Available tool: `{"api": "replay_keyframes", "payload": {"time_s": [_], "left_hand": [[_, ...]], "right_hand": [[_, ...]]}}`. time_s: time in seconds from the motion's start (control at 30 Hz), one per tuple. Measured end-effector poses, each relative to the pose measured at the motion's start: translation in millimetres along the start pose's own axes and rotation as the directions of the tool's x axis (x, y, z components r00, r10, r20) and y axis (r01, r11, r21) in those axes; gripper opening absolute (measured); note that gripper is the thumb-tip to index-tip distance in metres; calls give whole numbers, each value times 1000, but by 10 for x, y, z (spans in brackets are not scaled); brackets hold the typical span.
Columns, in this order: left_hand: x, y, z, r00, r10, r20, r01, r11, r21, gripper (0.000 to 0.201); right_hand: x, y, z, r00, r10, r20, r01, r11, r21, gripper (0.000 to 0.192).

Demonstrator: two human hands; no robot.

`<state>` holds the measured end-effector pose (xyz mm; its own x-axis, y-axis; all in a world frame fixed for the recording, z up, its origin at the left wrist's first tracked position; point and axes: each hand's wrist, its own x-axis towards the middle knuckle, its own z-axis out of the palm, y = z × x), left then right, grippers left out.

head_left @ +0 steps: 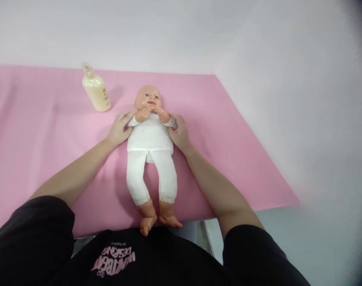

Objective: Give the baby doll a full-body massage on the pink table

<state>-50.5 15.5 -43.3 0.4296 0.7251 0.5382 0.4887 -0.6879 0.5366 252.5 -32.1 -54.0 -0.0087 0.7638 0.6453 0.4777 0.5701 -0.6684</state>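
A baby doll (150, 133) in a white top and white trousers lies on its back on the pink sheet, head at the far end and bare feet toward me. Its two small hands are together below its chin. My left hand (120, 128) grips the doll's sleeved arm on the left, with the thumb against its side and the fingers partly behind the arm. On the other side, my right hand (180, 132) holds the opposite arm in the same way. Some fingertips of both hands are hidden behind the doll.
A pump bottle (97, 92) of pale yellow liquid stands to the left of the doll's head. The pink sheet (225, 159) covers the table, whose right edge slants toward me. A white wall (151, 35) rises behind it. The doll's feet reach the near edge.
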Motion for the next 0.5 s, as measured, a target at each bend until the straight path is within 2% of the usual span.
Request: {"api": "replay_keyframes", "payload": {"time_s": [0.17,0.33,0.5], "left_hand": [[3,-5,8,1000,2,-21,-1,1000,5,61],[7,59,-10,999,-3,-36,2,1000,-21,59],[-3,39,13,988,-56,-141,37,991,-132,62]], "right_hand": [[0,3,-8,1000,-7,4,7,1000,-14,57],[-2,8,5,1000,27,-13,-27,1000,4,50],[-5,35,28,992,92,-83,-86,994,70,46]]}}
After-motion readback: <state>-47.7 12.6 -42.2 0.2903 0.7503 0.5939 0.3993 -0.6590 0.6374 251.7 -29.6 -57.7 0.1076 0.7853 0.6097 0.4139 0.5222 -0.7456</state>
